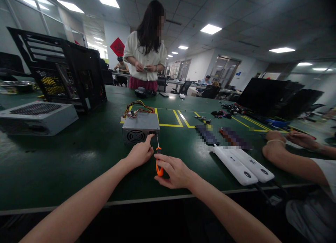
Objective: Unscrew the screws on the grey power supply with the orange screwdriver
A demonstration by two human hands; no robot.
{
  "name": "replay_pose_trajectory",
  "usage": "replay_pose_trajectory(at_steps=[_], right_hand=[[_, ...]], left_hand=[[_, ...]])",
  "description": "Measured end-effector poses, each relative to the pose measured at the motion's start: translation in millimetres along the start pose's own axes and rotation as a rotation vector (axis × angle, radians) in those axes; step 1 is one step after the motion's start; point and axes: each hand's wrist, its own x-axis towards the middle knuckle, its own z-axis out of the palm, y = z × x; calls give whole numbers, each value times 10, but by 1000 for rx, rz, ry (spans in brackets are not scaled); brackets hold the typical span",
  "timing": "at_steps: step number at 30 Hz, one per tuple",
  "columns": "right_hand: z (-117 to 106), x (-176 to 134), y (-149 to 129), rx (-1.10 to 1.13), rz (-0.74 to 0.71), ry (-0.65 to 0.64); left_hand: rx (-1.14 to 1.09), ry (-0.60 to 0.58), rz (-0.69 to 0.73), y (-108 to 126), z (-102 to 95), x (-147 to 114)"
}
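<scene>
A grey computer power supply (pixel 141 121) sits on the green table, its fan grille facing me and a bundle of coloured cables (pixel 140 104) behind it. My left hand (pixel 139 153) stretches its index finger onto the supply's near face, close to the socket; its other fingers are bent and I see nothing held. My right hand (pixel 174 169) grips a screwdriver (pixel 159 167) with an orange and black handle. The shaft points away from me, and its tip is at the supply's right edge. Whether it sits in a screw is too small to tell.
At left stand a second power supply (pixel 36 118), an open black computer case (pixel 68 71) and a metal bowl (pixel 17 84). Two white devices (pixel 236 166), blurred phones and loose cables lie right. A co-worker's hands (pixel 275 145) rest there. Another person (pixel 145 57) stands across the table.
</scene>
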Motion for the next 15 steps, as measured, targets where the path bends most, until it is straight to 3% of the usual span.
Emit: replay_pose_trajectory(at_steps=[4, 12, 15], right_hand=[[-23, 20, -6, -80, -47, -49], [58, -15, 30, -80, -2, 76], [24, -1, 11, -57, -2, 50]], left_hand=[[6, -2, -5, 6, -2, 8], [4, 23, 10, -9, 13, 0], [-1, 12, 0, 0, 1, -1]])
